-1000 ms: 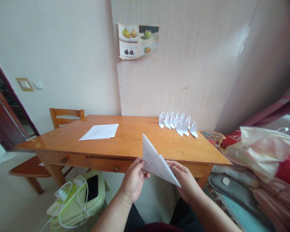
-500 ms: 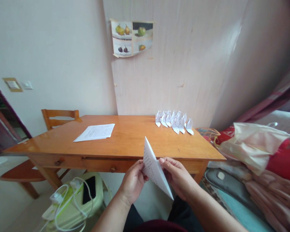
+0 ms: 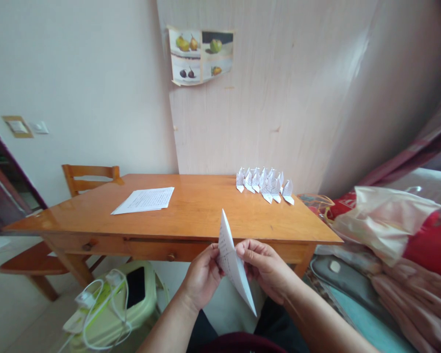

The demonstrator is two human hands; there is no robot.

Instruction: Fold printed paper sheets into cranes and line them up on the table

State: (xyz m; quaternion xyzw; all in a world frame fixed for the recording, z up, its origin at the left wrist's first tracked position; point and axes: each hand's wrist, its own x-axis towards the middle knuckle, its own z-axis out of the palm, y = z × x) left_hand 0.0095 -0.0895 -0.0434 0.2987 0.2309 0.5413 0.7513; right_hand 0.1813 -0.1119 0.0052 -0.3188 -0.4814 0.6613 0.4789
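A folded sheet of white paper with writing (image 3: 232, 262) is held up in front of the table's near edge, its pointed end upward. My left hand (image 3: 205, 276) grips its left side between thumb and fingers. On the other side, my right hand (image 3: 262, 264) pinches the paper's edge, some of its fingers hidden behind it. Several folded paper pieces (image 3: 270, 186) stand grouped at the back right of the wooden table (image 3: 198, 215). A stack of written sheets (image 3: 145, 200) lies flat on the left part of the tabletop.
A wooden chair (image 3: 90, 171) stands behind the table at left. Below, a pale green stool (image 3: 110, 323) carries a black phone (image 3: 135, 287) and white cables. Bags and cloth, including a cream bag (image 3: 385, 215), crowd the right side.
The folded paper has turned slightly, its lower tip moving left and down. My right hand has shifted a little to the left along it.
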